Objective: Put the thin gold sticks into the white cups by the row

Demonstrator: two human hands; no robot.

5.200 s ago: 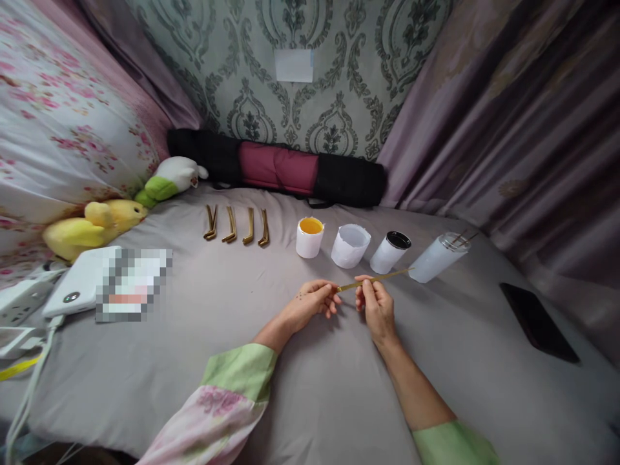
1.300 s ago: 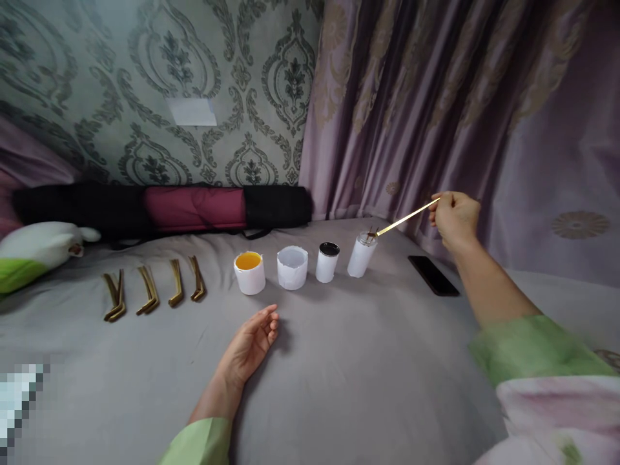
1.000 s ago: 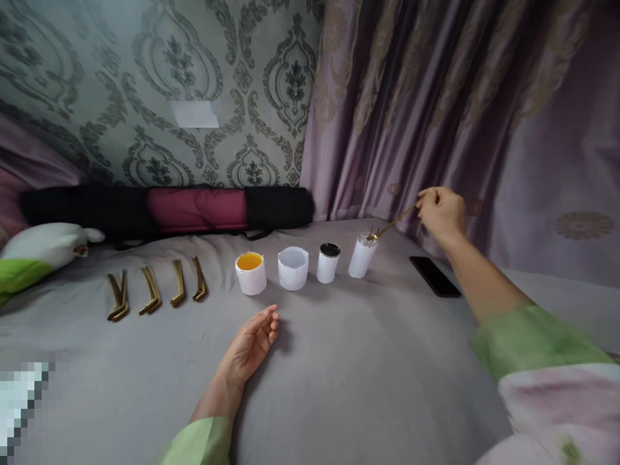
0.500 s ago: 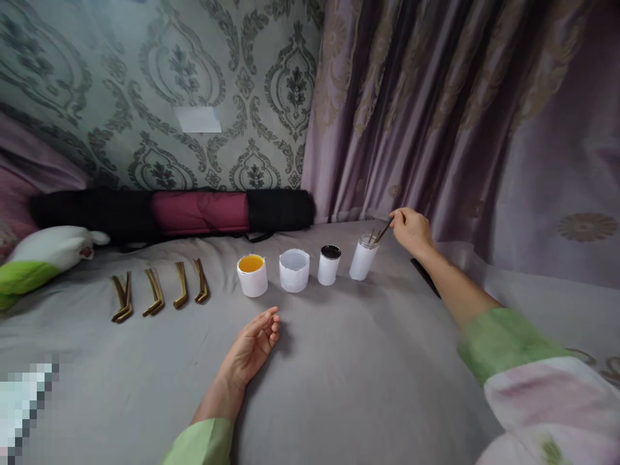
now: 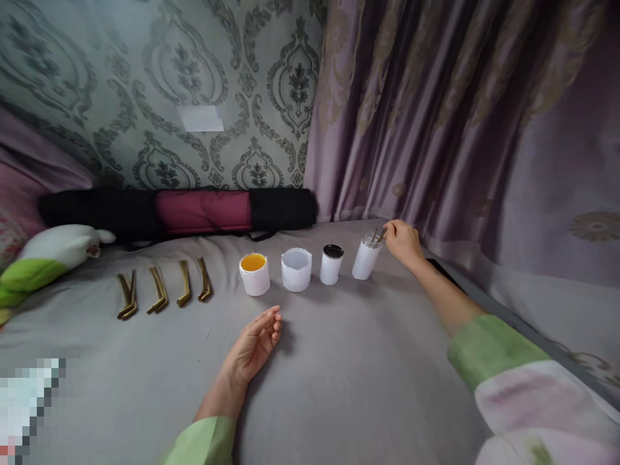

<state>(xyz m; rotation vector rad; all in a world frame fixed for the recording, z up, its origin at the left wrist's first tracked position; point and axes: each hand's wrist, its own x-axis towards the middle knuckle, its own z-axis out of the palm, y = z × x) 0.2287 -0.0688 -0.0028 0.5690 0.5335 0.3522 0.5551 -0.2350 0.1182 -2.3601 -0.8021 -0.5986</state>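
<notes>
My right hand (image 5: pixel 403 241) is closed in a pinch on a thin, dark gold metal straw (image 5: pixel 383 234) at the mouth of a tall white-wrapped jar (image 5: pixel 364 259). A few similar thin straws stick up out of that jar. My left hand (image 5: pixel 256 345) lies on its side over the grey sheet, fingers loosely curled and holding nothing. Just beyond it stand a white cup with a yellow inside (image 5: pixel 255 280), a wide white cup (image 5: pixel 296 274) and a white can with a black inside (image 5: pixel 330 266).
Several bundles of bent gold-coloured straws (image 5: pixel 157 292) lie in a row on the grey sheet (image 5: pixel 339 387), left of the cups. A long black and maroon bag (image 5: pixel 203 212) lies along the wall. A white and green plush toy (image 5: pixel 53 255) sits left; a purple curtain (image 5: pixel 411 116) hangs behind the jar.
My right hand has moved left and slightly down, bringing the straw to the jar's mouth. My left hand keeps its place. The view has shifted slightly.
</notes>
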